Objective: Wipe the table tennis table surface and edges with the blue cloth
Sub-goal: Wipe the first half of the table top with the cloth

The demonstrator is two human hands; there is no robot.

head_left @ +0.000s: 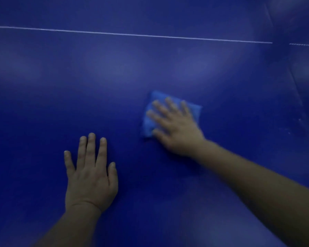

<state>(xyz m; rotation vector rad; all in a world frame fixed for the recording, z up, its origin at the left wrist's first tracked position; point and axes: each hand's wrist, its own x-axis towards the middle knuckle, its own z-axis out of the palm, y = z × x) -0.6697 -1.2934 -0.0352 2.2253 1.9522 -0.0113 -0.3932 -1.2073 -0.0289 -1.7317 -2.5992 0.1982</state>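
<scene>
Closest to me, my left hand (90, 177) lies flat on the table tennis table (43, 107), palm down, fingers straight and slightly spread, holding nothing. The deep blue top fills nearly the whole view, dim and matte, with soft pale patches of reflected light spread across it.

A little farther out and to the right, my right hand (175, 127) presses down on the blue cloth (148, 122) with fingers extended and splayed, not curled around it. The cloth is a lighter blue than the table, folded into a rough square, lying flat on the surface under my fingers and palm; its edges show beyond my fingertips and along the thumb side. That hand and the cloth are blurred, so I cannot make out the fold exactly.

Beyond the cloth, a thin white line (132, 34) runs across the top from left to right, sloping slightly down toward the right. At the far right a darker, upright band (282, 50) interrupts the line; it may be the net, though the view there is too murky to be sure.
</scene>
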